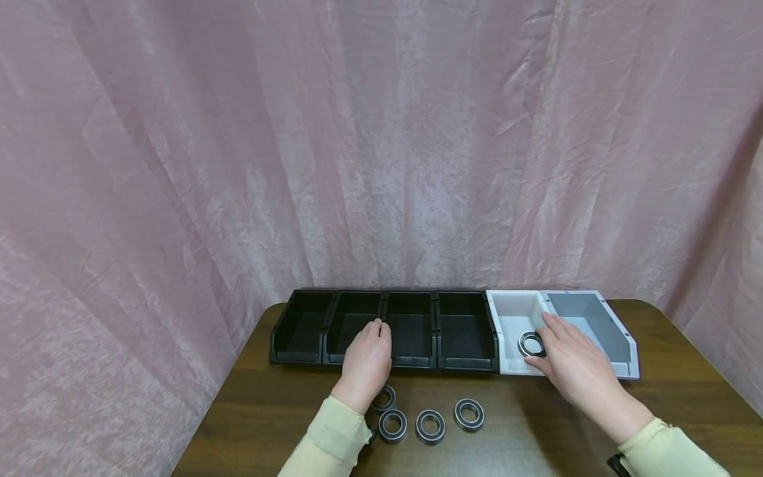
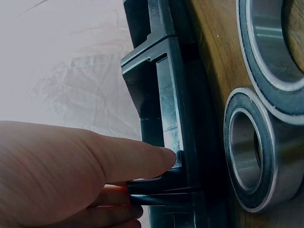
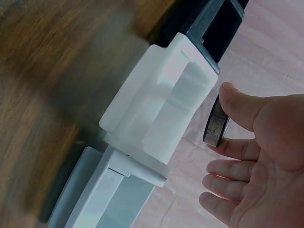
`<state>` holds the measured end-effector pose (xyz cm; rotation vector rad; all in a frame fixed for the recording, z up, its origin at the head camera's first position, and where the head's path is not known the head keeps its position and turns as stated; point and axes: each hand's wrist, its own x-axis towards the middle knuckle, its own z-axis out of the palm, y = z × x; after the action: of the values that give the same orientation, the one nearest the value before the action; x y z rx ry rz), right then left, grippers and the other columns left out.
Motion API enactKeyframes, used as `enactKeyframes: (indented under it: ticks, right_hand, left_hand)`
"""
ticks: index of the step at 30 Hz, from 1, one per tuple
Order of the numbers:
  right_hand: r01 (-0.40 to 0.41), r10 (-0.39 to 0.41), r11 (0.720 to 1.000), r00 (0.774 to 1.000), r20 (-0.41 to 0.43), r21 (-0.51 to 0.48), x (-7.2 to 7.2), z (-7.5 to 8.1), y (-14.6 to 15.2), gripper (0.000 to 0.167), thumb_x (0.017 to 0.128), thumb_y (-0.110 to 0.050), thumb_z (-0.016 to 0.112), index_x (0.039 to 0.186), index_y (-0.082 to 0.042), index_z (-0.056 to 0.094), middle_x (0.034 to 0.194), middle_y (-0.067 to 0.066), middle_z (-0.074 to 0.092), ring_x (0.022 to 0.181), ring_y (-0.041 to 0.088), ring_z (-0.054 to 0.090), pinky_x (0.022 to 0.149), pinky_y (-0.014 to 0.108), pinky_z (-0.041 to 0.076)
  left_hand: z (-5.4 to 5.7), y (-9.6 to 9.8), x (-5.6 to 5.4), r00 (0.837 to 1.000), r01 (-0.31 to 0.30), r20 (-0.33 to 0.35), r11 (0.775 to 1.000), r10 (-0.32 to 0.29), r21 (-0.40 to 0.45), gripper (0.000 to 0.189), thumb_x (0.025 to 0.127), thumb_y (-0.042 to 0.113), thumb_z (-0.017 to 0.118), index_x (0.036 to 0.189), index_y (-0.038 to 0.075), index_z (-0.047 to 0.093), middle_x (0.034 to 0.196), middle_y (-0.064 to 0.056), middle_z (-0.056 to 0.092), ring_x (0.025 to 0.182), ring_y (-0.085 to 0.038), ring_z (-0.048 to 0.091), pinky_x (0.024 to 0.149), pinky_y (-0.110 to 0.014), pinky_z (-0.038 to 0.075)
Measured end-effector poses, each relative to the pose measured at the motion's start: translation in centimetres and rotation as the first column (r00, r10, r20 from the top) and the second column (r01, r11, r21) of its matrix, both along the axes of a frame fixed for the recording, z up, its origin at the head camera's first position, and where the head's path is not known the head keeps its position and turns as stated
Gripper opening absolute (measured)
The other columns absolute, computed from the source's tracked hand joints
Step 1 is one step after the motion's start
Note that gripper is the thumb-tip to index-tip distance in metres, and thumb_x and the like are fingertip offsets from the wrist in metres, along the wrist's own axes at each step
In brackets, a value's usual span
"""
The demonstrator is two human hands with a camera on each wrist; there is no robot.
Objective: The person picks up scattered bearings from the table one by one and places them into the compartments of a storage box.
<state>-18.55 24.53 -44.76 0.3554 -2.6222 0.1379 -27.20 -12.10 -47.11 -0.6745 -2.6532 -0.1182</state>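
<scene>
Curtain (image 1: 381,146): beyond the far side of the tabletop (image 1: 238,397).
Bin row (image 1: 411,362): six side by side from left to right, along the tabletop's far side.
Held bearing (image 1: 521,344): in the right hand (image 1: 575,361), over the fifth bin (image 1: 515,305) from the left.
Sixth bin (image 1: 587,308): at the row's right end.
Left hand (image 1: 366,354): at the second and third bins.
Loose bearings: four, on the near side of the row; two at left (image 1: 393,438), one behind the other, a third (image 1: 430,440) to their right, the fourth (image 1: 469,428) farthest right.
</scene>
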Motion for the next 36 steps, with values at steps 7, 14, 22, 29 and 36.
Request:
enactKeyframes:
  ticks: [7, 14, 22, 29, 36]
  right_hand:
    - [0.007, -0.007, 1.0, 0.999, 0.036, 0.009, -1.1, 0.0, 0.2, 0.062, 0.089, -0.026, 0.094, 0.124, 0.017, 0.065, 0.143, 0.042, 0.059, 0.134, 0.059, 0.058, 0.11, 0.068, 0.05]
    - [0.017, -0.019, 0.999, 0.997, 0.075, 0.028, -2.0, 0.1, 0.3, 0.059, 0.091, -0.026, 0.092, 0.121, 0.017, 0.065, 0.145, 0.045, 0.056, 0.137, 0.06, 0.055, 0.112, 0.069, 0.048]
    - [0.034, -0.036, 0.999, 0.994, 0.103, 0.024, -2.8, 0.1, 0.1, 0.053, 0.093, -0.026, 0.09, 0.117, 0.014, 0.066, 0.146, 0.044, 0.056, 0.137, 0.06, 0.055, 0.114, 0.067, 0.047]
    - [0.05, -0.053, 0.998, 0.991, 0.124, 0.027, -3.9, -0.3, 0.1, 0.053, 0.092, -0.027, 0.091, 0.115, 0.015, 0.067, 0.144, 0.044, 0.057, 0.136, 0.06, 0.056, 0.114, 0.067, 0.047]
    - [0.048, -0.051, 0.999, 0.99, 0.13, 0.025, -4.5, -0.7, 0.2, 0.054, 0.091, -0.026, 0.092, 0.114, 0.015, 0.066, 0.142, 0.044, 0.058, 0.135, 0.061, 0.056, 0.113, 0.067, 0.048]
  left_hand:
    - [0.0, 0.1, 0.0, 0.999, -0.012, 0.033, 1.0, 0.012, 0.006, 0.058, 0.086, 0.012, 0.097, 0.134, -0.007, 0.071, 0.139, -0.026, 0.069, 0.128, -0.037, 0.07, 0.11, -0.044, 0.057]
    - [-0.1, 0.1, -0.1, 0.999, -0.012, 0.037, 1.0, 0.012, 0.005, 0.058, 0.086, 0.013, 0.097, 0.134, -0.007, 0.071, 0.14, -0.026, 0.069, 0.128, -0.037, 0.07, 0.11, -0.044, 0.057]
    - [-0.1, 0.1, -0.1, 0.999, -0.015, 0.036, 1.0, 0.015, 0.012, 0.058, 0.086, 0.013, 0.097, 0.134, -0.007, 0.072, 0.139, -0.026, 0.069, 0.127, -0.037, 0.071, 0.109, -0.044, 0.058]
    - [0.0, 0.1, 0.1, 1.0, -0.009, 0.023, 1.0, 0.009, 0.024, 0.058, 0.085, 0.012, 0.098, 0.133, -0.006, 0.072, 0.138, -0.026, 0.069, 0.125, -0.036, 0.072, 0.107, -0.043, 0.059]
    - [0.0, 0.1, 0.0, 1.0, -0.009, 0.021, 1.0, 0.009, 0.022, 0.057, 0.085, 0.013, 0.098, 0.132, -0.006, 0.072, 0.137, -0.026, 0.07, 0.124, -0.036, 0.072, 0.107, -0.043, 0.059]
